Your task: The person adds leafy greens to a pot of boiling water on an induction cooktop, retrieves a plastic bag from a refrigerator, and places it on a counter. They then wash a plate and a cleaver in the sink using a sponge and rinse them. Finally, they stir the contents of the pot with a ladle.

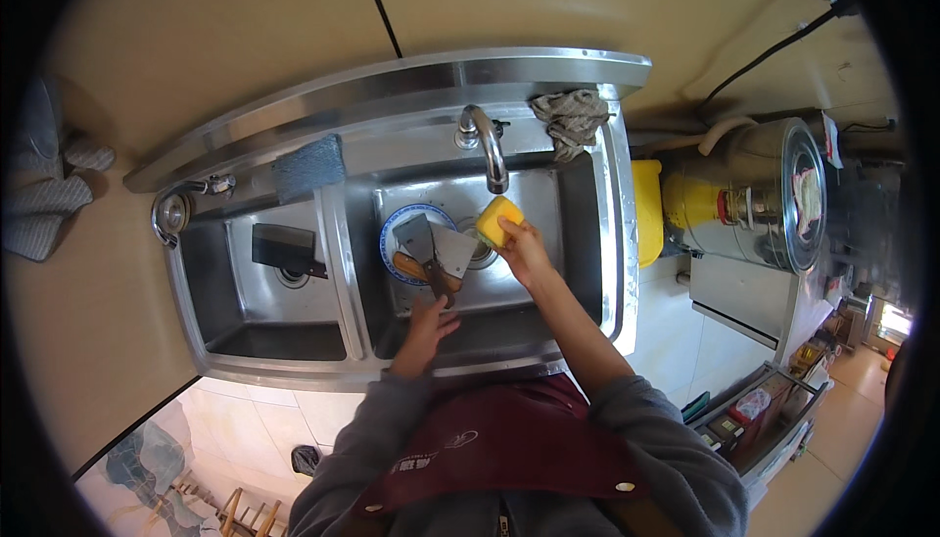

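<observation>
In the right basin of a stainless steel double sink (354,273), my right hand (525,250) holds a yellow sponge (501,218) below the curved faucet (485,142). My left hand (426,331) has its fingers spread beside the dark handle of a scraper (417,239); whether a fingertip touches it I cannot tell. That scraper lies across a second wide-bladed scraper (454,249) on a blue-rimmed plate (387,232). A wooden handle (408,267) also rests there. In the left basin lies a cleaver (283,245) with a dark blade, over the drain.
A blue-grey cloth (310,167) lies on the rim behind the divider. A crumpled grey-brown rag (573,120) sits at the back right corner. A second faucet (192,190) stands at the far left. Right of the sink are a yellow bin (646,210) and a large metal drum (742,195).
</observation>
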### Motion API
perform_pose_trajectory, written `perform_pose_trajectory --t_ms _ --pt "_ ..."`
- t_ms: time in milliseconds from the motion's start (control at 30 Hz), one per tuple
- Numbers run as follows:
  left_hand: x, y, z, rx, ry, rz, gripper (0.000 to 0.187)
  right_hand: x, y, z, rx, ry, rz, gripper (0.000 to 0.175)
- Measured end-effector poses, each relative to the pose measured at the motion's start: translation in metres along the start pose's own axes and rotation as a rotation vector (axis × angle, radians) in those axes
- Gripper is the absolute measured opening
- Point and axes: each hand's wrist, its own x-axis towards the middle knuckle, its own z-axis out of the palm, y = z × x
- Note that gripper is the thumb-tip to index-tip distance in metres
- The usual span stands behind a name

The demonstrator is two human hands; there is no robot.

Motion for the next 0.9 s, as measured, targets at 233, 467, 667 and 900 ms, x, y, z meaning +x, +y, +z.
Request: perform_pose_trajectory --t_ms 233,467,667,900 --pt "0.007 0.101 -0.147 0.085 0.226 0.624 0.039 -0.022 0.003 -0.024 0.057 0.023 0.045 0.035" --pt "0.194 0.069 -0.247 0.284 0.269 0.358 0.027 -0.059 -0.014 -0.034 0.051 -0.063 -0.061 0.051" --pt "0.225 0.062 -0.270 1.362 0.321 1.100 0.014 -0.078 -0.021 -0.043 0.029 -0.012 -0.135 0.053" --pt "0.075 0.126 -0.249 -0.341 0.087 0.506 0.010 -0.089 -0.031 -0.027 0.252 -0.376 -0.060 0.072"
